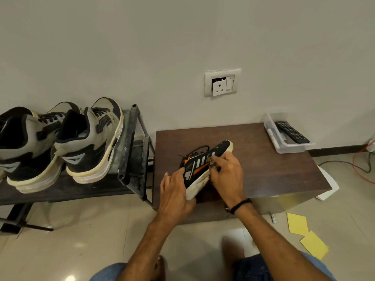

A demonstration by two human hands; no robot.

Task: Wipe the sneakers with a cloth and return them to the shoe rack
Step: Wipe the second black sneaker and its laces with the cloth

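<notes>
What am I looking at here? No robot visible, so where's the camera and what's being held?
No robot: a person works bare-handed, filmed by one wide-angle camera worn on their head, looking down. The left hand grips the heel of a black sneaker with orange and white stripes, over a brown table. The right hand curls against its side; whether it holds a cloth is unclear. A clear tray with a remote sits on the table's far corner. At left, a shoe rack carries a grey pair.

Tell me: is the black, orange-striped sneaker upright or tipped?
Tipped. The black, orange-striped sneaker shows its striped side upward, white sole turned sideways, held between the left hand and right hand.
</notes>
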